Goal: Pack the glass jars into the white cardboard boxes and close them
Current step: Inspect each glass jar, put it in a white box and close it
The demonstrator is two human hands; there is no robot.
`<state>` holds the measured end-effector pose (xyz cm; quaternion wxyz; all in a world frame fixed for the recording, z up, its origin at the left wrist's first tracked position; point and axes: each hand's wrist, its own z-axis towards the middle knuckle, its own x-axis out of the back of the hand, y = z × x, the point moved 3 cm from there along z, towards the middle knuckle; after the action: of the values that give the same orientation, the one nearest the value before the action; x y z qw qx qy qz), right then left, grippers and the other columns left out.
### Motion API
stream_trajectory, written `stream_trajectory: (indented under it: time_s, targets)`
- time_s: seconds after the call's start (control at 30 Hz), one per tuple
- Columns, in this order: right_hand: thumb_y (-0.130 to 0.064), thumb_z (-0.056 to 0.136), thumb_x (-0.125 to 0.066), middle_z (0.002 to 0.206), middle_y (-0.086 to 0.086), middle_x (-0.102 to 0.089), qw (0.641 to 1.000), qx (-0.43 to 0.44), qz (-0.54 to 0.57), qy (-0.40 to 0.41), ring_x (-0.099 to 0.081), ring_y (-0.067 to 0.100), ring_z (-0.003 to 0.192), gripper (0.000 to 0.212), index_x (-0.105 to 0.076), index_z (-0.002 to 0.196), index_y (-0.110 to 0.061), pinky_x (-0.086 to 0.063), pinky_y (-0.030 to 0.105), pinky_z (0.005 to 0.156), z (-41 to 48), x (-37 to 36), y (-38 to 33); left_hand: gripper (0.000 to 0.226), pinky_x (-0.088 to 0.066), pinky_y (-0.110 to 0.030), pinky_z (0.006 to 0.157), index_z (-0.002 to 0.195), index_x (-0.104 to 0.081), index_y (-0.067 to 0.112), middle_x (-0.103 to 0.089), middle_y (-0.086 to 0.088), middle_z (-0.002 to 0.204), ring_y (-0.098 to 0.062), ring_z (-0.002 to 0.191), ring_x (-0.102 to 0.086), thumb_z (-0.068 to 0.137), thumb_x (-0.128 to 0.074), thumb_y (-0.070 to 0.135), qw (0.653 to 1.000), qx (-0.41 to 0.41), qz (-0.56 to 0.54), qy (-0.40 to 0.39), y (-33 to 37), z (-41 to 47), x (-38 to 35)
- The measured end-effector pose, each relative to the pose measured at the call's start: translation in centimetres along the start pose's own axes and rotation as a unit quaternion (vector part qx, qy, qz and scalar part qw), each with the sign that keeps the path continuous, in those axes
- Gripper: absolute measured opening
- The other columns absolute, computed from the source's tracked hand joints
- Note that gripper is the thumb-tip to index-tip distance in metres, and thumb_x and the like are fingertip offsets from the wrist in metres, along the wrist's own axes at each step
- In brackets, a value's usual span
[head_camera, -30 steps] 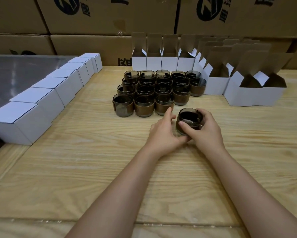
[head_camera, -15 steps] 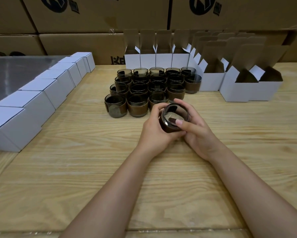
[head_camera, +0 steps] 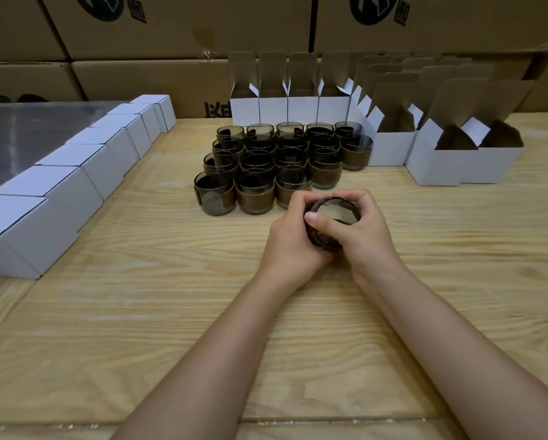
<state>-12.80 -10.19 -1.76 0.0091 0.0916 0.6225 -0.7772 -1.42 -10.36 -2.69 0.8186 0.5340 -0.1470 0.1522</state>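
At a pale, grain-streaked wooden bench (head_camera: 133, 312) backed by stacked brown corrugated cartons (head_camera: 202, 27), your left hand (head_camera: 293, 246) and right hand (head_camera: 366, 241) both curl round one smoky glass jar (head_camera: 333, 214), its round mouth tipped toward you, just in front of the block of banded jars (head_camera: 253, 195). Closed white cardboard boxes (head_camera: 60, 198) line the bench's left side beside a glossy grey sheet (head_camera: 28, 131). Open white boxes (head_camera: 437, 163), brown-lined flaps upright, stand behind and right of the jars.
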Motion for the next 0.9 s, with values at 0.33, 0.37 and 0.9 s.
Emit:
stream_trajectory:
  time_s: [0.33, 0.37, 0.9]
  targets:
    - [-0.025, 0.082, -0.073, 0.086, -0.007, -0.07, 0.998, 0.01, -0.003, 0.054, -0.068, 0.014, 0.088, 0.016, -0.063, 0.071, -0.031, -0.054, 0.028, 0.07, -0.2, 0.0, -0.6, 0.068, -0.042, -0.004, 0.068, 0.1, -0.037, 0.052, -0.06, 0.03, 0.089, 0.008, 0.091, -0.059, 0.064, -0.085, 0.02, 1.0, -0.025, -0.008, 0.004, 0.4, -0.3, -0.2]
    - [-0.027, 0.085, -0.07, 0.081, -0.009, -0.069, 0.999, 0.01, -0.009, 0.051, -0.068, 0.015, 0.088, 0.021, -0.063, 0.067, -0.033, -0.055, 0.031, 0.071, -0.1, 0.0, -0.7, 0.069, -0.043, -0.005, 0.07, 0.1, -0.038, 0.053, -0.059, 0.033, 0.09, 0.008, 0.092, -0.059, 0.063, -0.086, 0.02, 1.0, -0.026, -0.012, 0.005, 0.4, -0.3, -0.1]
    - [-0.011, 0.086, -0.054, 0.119, -0.009, -0.068, 0.966, -0.007, 0.111, -0.234, -0.061, 0.011, 0.114, 0.047, -0.047, 0.133, -0.013, -0.051, 0.028, 0.094, 0.4, 1.0, -1.2, 0.072, -0.046, -0.007, 0.074, 0.105, -0.045, 0.039, -0.063, 0.018, 0.101, 0.008, 0.091, -0.062, 0.057, -0.093, 0.016, 0.992, 0.003, -0.105, 0.065, 0.1, 0.0, 0.9]
